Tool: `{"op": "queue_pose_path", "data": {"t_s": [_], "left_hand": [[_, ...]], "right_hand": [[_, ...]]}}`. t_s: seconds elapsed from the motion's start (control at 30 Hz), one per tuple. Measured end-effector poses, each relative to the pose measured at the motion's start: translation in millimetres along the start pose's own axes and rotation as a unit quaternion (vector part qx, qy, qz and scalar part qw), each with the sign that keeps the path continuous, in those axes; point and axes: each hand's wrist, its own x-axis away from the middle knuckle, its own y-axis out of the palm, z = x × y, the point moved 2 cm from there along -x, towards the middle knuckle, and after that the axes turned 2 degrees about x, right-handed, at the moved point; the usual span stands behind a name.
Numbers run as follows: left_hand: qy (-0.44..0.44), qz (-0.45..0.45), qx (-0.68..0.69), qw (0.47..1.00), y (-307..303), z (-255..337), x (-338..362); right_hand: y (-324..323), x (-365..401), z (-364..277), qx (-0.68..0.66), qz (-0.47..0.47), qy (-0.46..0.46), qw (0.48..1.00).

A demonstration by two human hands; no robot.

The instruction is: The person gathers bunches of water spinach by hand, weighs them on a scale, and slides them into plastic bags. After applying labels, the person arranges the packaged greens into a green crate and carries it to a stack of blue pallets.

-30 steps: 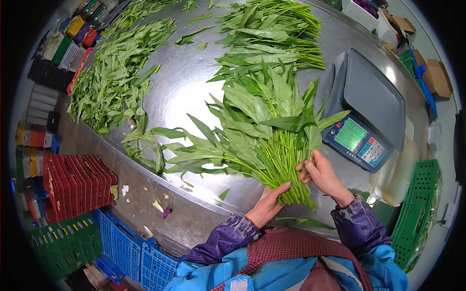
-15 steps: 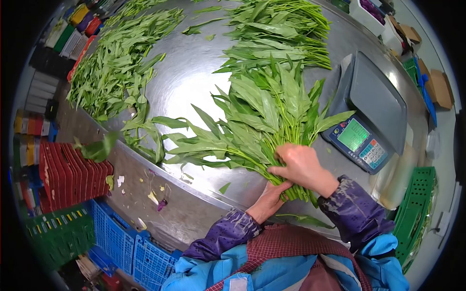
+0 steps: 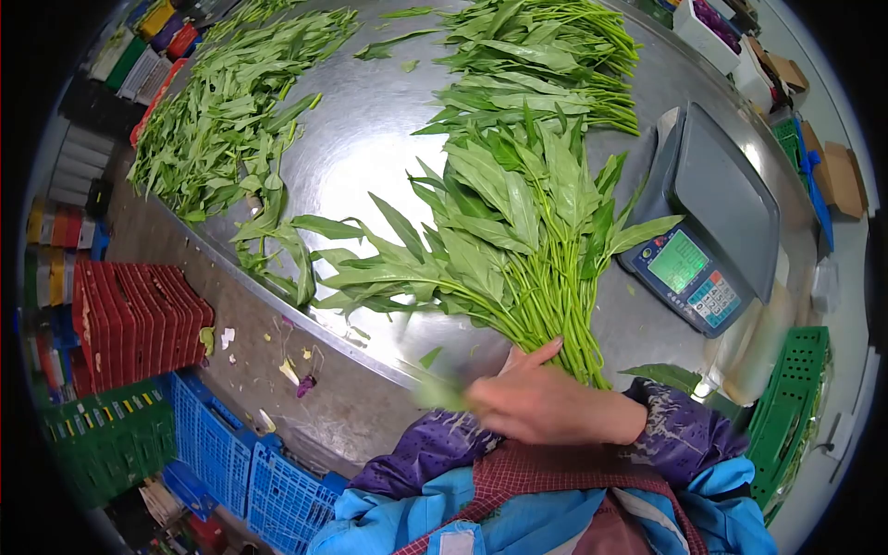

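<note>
A bunch of long-leafed greens (image 3: 499, 250) lies fanned out on the steel table (image 3: 361, 139), its stems pointing toward me. My left hand (image 3: 535, 355) is mostly hidden; its fingers show at the stem ends, holding the bunch. My right hand (image 3: 546, 407) reaches across in front of it toward the left, blurred by motion. A blurred green leaf (image 3: 437, 393) is at its fingertips, over the table's near edge.
A digital scale (image 3: 717, 213) sits right of the bunch. More greens lie at the far left (image 3: 222, 120) and at the back (image 3: 536, 65). Red crates (image 3: 139, 324) and blue crates (image 3: 231, 453) stand on the floor to the left, a green crate (image 3: 786, 398) to the right.
My right hand left the stems at the right side, closed over the bunch, then swept left across my body with a leaf. A loose leaf flew off the table's left edge.
</note>
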Motion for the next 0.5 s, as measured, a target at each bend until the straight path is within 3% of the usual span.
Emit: {"op": "queue_pose_path", "data": {"t_s": [0.1,0.2,0.33,0.4,0.5], "left_hand": [[0.003,0.021,-0.03,0.999,16.2,10.2,5.5],[0.012,0.019,-0.022,1.0,23.6,15.2,7.8],[-0.018,0.046,-0.062,0.997,24.1,17.0,4.3],[-0.019,0.086,-0.045,0.995,24.6,15.9,5.7],[-0.01,0.05,-0.041,0.998,27.1,19.5,8.8]], "right_hand": [[-18.2,-12.0,-10.6,0.011,0.093,0.086,0.992],[-13.7,-8.3,45.9,0.226,0.12,0.22,0.941],[-3.3,5.3,66.6,0.253,0.071,0.249,0.932],[-3.9,8.0,64.8,0.252,0.09,0.241,0.933],[-1.7,13.8,58.7,0.283,0.128,0.221,0.925]]}}
